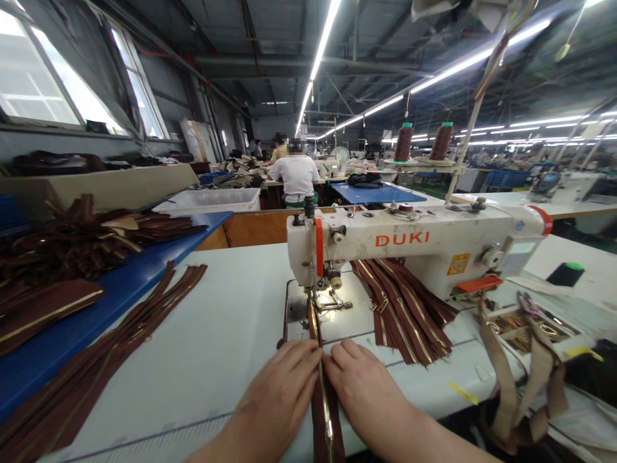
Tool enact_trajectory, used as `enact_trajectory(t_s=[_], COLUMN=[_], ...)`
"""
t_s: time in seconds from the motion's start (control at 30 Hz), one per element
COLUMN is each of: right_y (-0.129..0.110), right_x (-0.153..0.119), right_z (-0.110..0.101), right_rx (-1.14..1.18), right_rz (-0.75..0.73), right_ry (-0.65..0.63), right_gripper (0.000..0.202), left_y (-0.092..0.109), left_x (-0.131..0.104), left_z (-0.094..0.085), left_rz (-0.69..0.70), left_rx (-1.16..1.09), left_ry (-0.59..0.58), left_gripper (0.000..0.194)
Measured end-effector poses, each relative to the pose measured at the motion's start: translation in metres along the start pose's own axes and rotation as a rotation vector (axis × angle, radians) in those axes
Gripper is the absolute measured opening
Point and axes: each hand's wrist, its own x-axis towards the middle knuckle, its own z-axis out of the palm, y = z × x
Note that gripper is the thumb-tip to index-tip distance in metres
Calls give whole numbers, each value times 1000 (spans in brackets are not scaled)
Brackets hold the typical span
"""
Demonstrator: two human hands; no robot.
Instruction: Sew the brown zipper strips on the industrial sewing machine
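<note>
A brown zipper (330,421) with gold teeth runs from the front table edge up to the needle area of a white sewing machine (405,238). My left hand (288,381) is closed on the zipper's left edge, its fingers bent and pressed together. Opposite it, my right hand (362,386) grips the right edge with curled fingertips. Both hands rest just in front of the presser foot (311,297), whose contact with the zipper is too small to make out. A gold slider (329,431) lies on the zipper between my wrists.
Several brown zippers (405,312) fan out under the machine arm. Long brown strips (120,347) lie left, beside a blue surface (144,276) with more piles. A tray of small parts (530,328) and beige straps (501,373) sit right. A person (295,177) sits ahead.
</note>
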Motion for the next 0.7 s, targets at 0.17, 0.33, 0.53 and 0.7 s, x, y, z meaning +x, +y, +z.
enact_trajectory(t_s=[0.17,0.33,0.53,0.7], right_y=[5,17,22,22], right_x=[-2,-6,-2,-1], right_z=[-3,-14,-22,-15], right_rx=[69,190,185,59], right_rz=[37,87,-64,-153], right_ry=[-34,-72,-106,-113], right_gripper=[10,14,16,12], left_y=[-8,-9,-10,-9], left_x=[11,9,8,10], left_z=[1,1,5,4], left_rz=[-6,-22,-38,-37], left_rx=[-64,-145,-158,-167], left_ry=[-92,-67,-49,-55], left_gripper=[28,30,27,29])
